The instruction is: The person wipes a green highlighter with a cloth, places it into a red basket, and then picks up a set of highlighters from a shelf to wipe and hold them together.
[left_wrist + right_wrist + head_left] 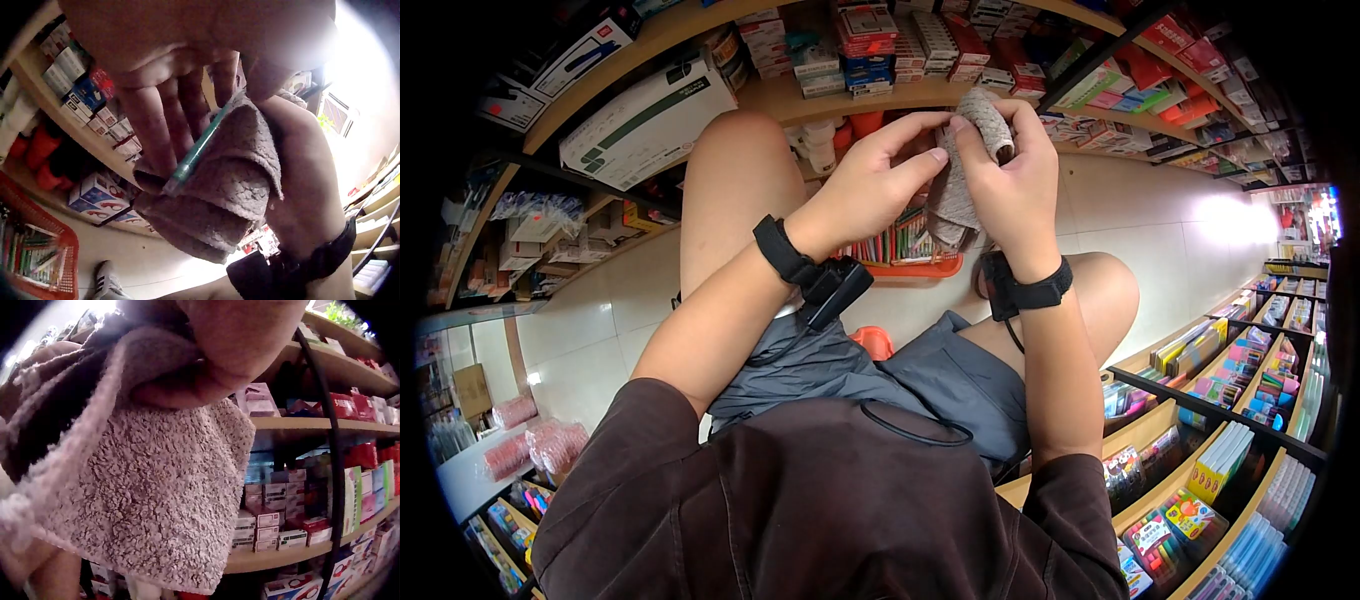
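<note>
A grey-brown fleecy cloth (956, 195) hangs folded from my right hand (1015, 190), which grips its upper part with thumb and fingers. In the right wrist view, the textured cloth (156, 487) drops below the fingers (187, 387). My left hand (890, 178) is right beside it, thumb and index finger reaching to the cloth. In the left wrist view, a slim green pen (201, 147) slants against the folds, its upper end between the left thumb and fingers and the lower end near the other fingertips (164, 164).
An orange basket (925, 270) full of pens stands on the tiled floor beyond my knees. Shelves (830, 103) with small stacked boxes run across the front. A large white carton (650, 120) sits at the left. More stationery racks (1190, 440) stand at the right.
</note>
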The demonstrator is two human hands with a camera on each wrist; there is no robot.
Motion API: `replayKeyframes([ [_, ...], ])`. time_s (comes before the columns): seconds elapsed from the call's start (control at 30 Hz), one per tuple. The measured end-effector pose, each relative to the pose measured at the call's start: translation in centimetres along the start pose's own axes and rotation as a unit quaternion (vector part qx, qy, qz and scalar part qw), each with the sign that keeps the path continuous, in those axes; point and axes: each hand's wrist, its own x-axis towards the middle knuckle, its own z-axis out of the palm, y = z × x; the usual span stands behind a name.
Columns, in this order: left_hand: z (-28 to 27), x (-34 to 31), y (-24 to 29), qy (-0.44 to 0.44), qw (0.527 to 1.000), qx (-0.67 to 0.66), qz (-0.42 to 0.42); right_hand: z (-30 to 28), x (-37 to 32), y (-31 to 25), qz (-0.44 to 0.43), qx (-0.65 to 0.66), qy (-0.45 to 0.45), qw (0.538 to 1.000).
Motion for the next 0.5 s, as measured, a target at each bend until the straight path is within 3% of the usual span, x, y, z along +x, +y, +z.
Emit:
replayKeyframes([
  [0.07,0.0,0.0,0.0,0.000,1.000,0.016,0.004,-0.1,0.0,0.0,0.006,0.000,-0.009,1.000],
  [0.17,-0.3,0.5,-1.2,0.002,0.995,0.049,0.084,0.0,0.0,0.0,0.012,0.008,-0.016,1.000],
  [0.5,-0.1,0.2,-0.5,0.014,0.999,-0.017,0.029,0.5,-0.1,0.6,-0.005,-0.004,-0.016,1.000],
])
